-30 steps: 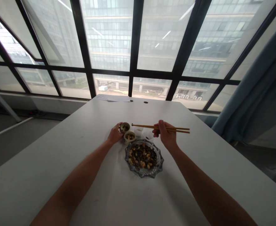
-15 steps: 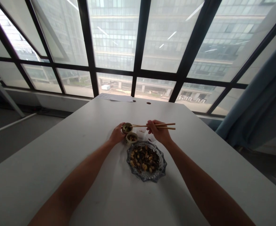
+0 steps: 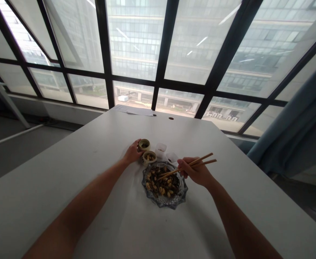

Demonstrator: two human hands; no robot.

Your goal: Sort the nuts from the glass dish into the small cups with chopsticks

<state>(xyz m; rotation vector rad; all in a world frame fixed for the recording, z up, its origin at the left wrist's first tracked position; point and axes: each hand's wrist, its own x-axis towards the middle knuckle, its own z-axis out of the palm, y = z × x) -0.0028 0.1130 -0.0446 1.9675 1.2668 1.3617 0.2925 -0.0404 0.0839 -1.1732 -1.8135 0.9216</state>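
Note:
My right hand [image 3: 194, 169] is closed around a pair of wooden chopsticks [image 3: 201, 161]. Their tips reach into a scalloped glass bowl [image 3: 164, 204] holding a mix of peanuts and dark seeds [image 3: 158, 180]; whether they pinch a piece cannot be made out. My left hand [image 3: 133, 151] is wrapped round the side of a small round cup [image 3: 144, 145] with something dark inside. Just nearer stands a second small cup [image 3: 149, 157] with brownish pieces in it. Two small white plastic containers, one farther off [image 3: 160, 150] and one by the glass bowl [image 3: 172, 158], hold a few bits.
Everything stands on a white table [image 3: 109, 216]. Paper sheets [image 3: 133, 110] lie at its far edge, beside round cable holes [image 3: 171, 118]. Beyond are large framed windows, and a blue curtain [image 3: 289, 118] hangs at the right.
My right hand has moved nearer and to the right, bringing the chopstick tips from the far small cup into the glass bowl. My left hand stays on the cup.

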